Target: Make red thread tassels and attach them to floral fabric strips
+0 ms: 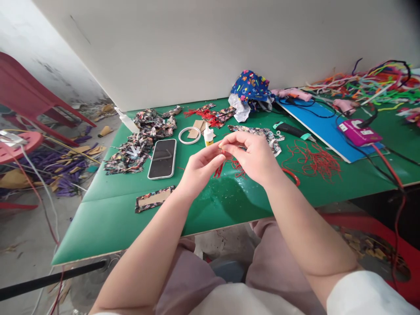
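My left hand and my right hand meet at the fingertips above the green table. Both are closed in a pinch on a small red thread tassel, whose strands hang below the fingers. The top of it is hidden by my fingertips. Just behind the hands stands a small white bottle with a yellow label. More red thread lies on the table under my right hand. Left of the hands is a phone, and nearer me lies a fabric-edged cardboard strip.
Floral fabric pieces, a white nozzle bottle and a white ring lie behind and left. To the right are a box cutter, loose red threads, a blue board and a purple power adapter with cords.
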{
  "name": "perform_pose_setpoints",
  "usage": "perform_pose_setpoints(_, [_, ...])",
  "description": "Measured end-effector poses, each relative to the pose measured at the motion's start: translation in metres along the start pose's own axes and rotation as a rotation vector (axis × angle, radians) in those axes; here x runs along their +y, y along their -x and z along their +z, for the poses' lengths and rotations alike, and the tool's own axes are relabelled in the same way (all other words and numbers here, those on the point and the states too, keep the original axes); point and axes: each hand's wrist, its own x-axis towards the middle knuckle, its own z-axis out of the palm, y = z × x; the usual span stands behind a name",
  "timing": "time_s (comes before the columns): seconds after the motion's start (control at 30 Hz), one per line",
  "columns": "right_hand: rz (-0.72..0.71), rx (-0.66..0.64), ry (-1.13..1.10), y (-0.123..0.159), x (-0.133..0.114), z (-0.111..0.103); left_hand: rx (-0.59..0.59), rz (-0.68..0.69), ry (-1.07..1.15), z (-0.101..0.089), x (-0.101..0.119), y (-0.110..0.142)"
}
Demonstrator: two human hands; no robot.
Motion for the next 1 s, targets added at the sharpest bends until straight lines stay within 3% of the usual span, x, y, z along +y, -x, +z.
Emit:
perform_pose_setpoints(0.27, [-0.050, 0.073, 0.072, 0.0002, -0.0003, -0.0002, -0.015, -0.053, -0.017, 0.0021, -0.0040, 0.0009])
perform_pose_setpoints(0.73, [-0.031, 0.102, -0.014, -0.0003, 0.0022, -0.0020, -0.030, -0.129, -0.020, 0.0032, -0.0019, 0.0014])
perform_pose_setpoints(1.0, [-0.011, 0.106, -0.043, -0.0014, 0.0049, -0.0045, -0.004, -0.204, 0.177, 0.0012, -0.0083, -0.0014])
